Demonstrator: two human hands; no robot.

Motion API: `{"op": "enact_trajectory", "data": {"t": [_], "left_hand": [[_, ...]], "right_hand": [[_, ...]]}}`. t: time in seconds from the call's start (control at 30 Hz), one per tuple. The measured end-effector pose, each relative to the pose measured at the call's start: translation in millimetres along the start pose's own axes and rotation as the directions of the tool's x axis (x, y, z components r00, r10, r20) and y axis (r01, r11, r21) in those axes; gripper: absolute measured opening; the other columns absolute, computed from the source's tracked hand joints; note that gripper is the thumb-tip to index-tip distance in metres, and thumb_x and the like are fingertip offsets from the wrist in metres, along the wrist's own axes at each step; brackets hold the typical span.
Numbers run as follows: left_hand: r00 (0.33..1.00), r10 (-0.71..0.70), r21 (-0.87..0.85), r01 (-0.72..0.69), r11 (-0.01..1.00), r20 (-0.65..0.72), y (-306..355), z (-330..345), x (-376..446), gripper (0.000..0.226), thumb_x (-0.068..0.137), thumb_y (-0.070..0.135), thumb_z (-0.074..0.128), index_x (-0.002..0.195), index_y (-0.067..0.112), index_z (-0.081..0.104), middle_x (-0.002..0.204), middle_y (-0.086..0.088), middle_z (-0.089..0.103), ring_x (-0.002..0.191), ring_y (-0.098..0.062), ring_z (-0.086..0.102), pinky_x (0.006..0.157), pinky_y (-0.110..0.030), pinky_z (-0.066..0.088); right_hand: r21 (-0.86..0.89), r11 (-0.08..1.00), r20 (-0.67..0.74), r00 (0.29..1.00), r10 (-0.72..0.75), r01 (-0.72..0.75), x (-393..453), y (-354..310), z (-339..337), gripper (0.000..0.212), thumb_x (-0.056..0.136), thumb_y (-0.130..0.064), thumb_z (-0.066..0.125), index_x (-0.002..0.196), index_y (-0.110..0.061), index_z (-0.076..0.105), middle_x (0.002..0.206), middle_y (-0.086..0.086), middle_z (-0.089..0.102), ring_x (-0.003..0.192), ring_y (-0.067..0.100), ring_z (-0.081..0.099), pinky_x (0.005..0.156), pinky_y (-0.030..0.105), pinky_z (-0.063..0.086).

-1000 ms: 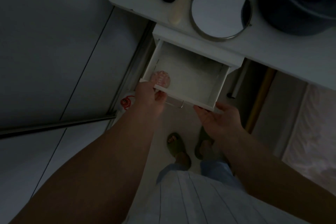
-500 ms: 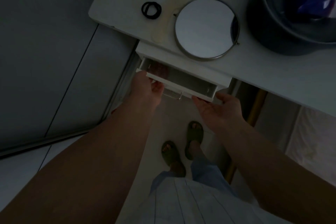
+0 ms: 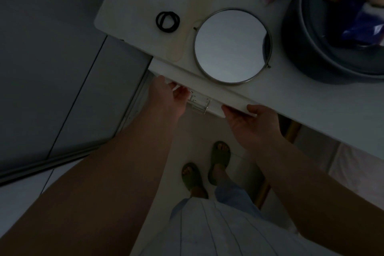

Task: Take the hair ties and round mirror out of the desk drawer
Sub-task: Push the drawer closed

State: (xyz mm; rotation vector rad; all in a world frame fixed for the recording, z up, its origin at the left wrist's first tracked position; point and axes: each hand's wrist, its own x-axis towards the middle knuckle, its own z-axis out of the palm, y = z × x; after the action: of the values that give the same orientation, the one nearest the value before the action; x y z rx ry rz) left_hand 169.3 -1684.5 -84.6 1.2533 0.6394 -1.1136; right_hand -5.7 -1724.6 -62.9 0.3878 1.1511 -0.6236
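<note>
The drawer is now pushed shut; both hands' fingers rest unclenched on its front, left hand, right hand. Hair ties and round mirror lie on the bench.

**Layout Around the Round Mirror**

The round mirror lies on the desk, at its front edge. Left of the mirror, on the desk, lie the hair ties. Right of the mirror stands a tub. Below the mirror, the drawer front sits under the desk edge, left hand and right hand on it

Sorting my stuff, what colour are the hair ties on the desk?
Black: the hair ties, clearest in the head view.
</note>
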Motion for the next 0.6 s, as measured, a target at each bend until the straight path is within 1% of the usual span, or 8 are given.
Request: {"op": "enact_trajectory", "data": {"t": [0.07, 0.2, 0.33, 0.37, 0.43, 0.5, 0.53, 0.6], "left_hand": [[1.000, -0.004, 0.007, 0.004, 1.000, 0.004, -1, 0, 0, 0.031, 0.094, 0.028, 0.039, 0.079, 0.008, 0.058, 0.082, -0.008, 0.057, 0.077, -0.022, 0.055, 0.081, -0.033, 0.051], [1.000, -0.005, 0.006, 0.005, 1.000, -0.021, 0, 0, 0, 0.028, 0.093, 0.028, 0.042, 0.087, 0.006, 0.057, 0.084, -0.010, 0.057, 0.080, -0.023, 0.056, 0.095, -0.037, 0.049], [0.999, -0.031, 0.042, 0.031, 0.999, -0.023, 1, 1, -5, 0.038, 0.096, 0.033, 0.036, 0.081, 0.004, 0.054, 0.081, -0.010, 0.054, 0.078, -0.021, 0.054, 0.100, -0.035, 0.045], [0.999, -0.036, 0.069, 0.037, 0.997, -0.018, 1, 1, -7, 0.040, 0.097, 0.034, 0.035, 0.078, 0.004, 0.053, 0.079, -0.009, 0.053, 0.076, -0.020, 0.054, 0.098, -0.034, 0.046], [1.000, -0.027, 0.108, 0.027, 0.994, -0.003, 2, 1, -7, 0.040, 0.097, 0.033, 0.035, 0.072, 0.006, 0.051, 0.076, -0.008, 0.052, 0.073, -0.020, 0.053, 0.087, -0.031, 0.049], [1.000, -0.026, 0.174, 0.024, 0.984, 0.009, 3, -2, -6, 0.038, 0.097, 0.032, 0.036, 0.073, 0.007, 0.052, 0.075, -0.008, 0.053, 0.072, -0.019, 0.054, 0.079, -0.029, 0.048], [1.000, -0.023, 0.224, 0.020, 0.974, 0.013, 3, -4, -7, 0.036, 0.097, 0.032, 0.037, 0.080, 0.005, 0.055, 0.078, -0.007, 0.054, 0.073, -0.019, 0.055, 0.079, -0.030, 0.049], [0.999, -0.038, 0.370, 0.030, 0.929, 0.016, 3, -9, -7, 0.038, 0.096, 0.032, 0.038, 0.113, 0.003, 0.055, 0.093, -0.008, 0.058, 0.083, -0.020, 0.057, 0.085, -0.032, 0.047]], "right_hand": [[-0.002, 1.000, 0.000, 1.000, 0.007, -0.007, 2, -1, -2, 0.043, 0.090, -0.003, 0.039, 0.132, 0.005, 0.042, 0.133, 0.025, 0.052, 0.119, 0.039, 0.053, 0.100, 0.046, 0.045], [-0.012, 1.000, -0.005, 1.000, 0.016, -0.016, 2, -1, -2, 0.043, 0.090, -0.004, 0.040, 0.132, 0.006, 0.042, 0.132, 0.026, 0.053, 0.118, 0.039, 0.054, 0.099, 0.045, 0.045], [-0.023, 1.000, -0.007, 1.000, 0.016, -0.016, 2, 0, -3, 0.044, 0.090, -0.005, 0.040, 0.132, 0.005, 0.043, 0.132, 0.025, 0.053, 0.119, 0.037, 0.054, 0.098, 0.043, 0.046], [-0.034, 0.999, -0.006, 1.000, 0.013, -0.013, 1, 0, -3, 0.044, 0.090, -0.005, 0.039, 0.132, 0.005, 0.044, 0.132, 0.025, 0.053, 0.119, 0.037, 0.054, 0.098, 0.043, 0.046], [-0.060, 0.998, -0.005, 1.000, 0.006, -0.006, 1, 1, -5, 0.043, 0.090, -0.005, 0.040, 0.131, 0.005, 0.045, 0.132, 0.024, 0.053, 0.119, 0.036, 0.054, 0.099, 0.042, 0.045], [-0.087, 0.996, -0.005, 1.000, 0.004, -0.004, 0, 2, -6, 0.043, 0.090, -0.005, 0.039, 0.130, 0.007, 0.045, 0.132, 0.023, 0.053, 0.121, 0.035, 0.052, 0.098, 0.041, 0.044], [-0.105, 0.994, -0.008, 1.000, -0.004, 0.003, 0, 3, -7, 0.041, 0.090, -0.005, 0.038, 0.128, 0.008, 0.046, 0.129, 0.022, 0.054, 0.121, 0.035, 0.052, 0.097, 0.040, 0.044], [-0.174, 0.985, -0.012, 1.000, -0.024, 0.021, -2, 4, -9, 0.029, 0.091, -0.004, 0.036, 0.115, 0.004, 0.050, 0.114, 0.021, 0.059, 0.111, 0.033, 0.056, 0.093, 0.038, 0.045]]}}
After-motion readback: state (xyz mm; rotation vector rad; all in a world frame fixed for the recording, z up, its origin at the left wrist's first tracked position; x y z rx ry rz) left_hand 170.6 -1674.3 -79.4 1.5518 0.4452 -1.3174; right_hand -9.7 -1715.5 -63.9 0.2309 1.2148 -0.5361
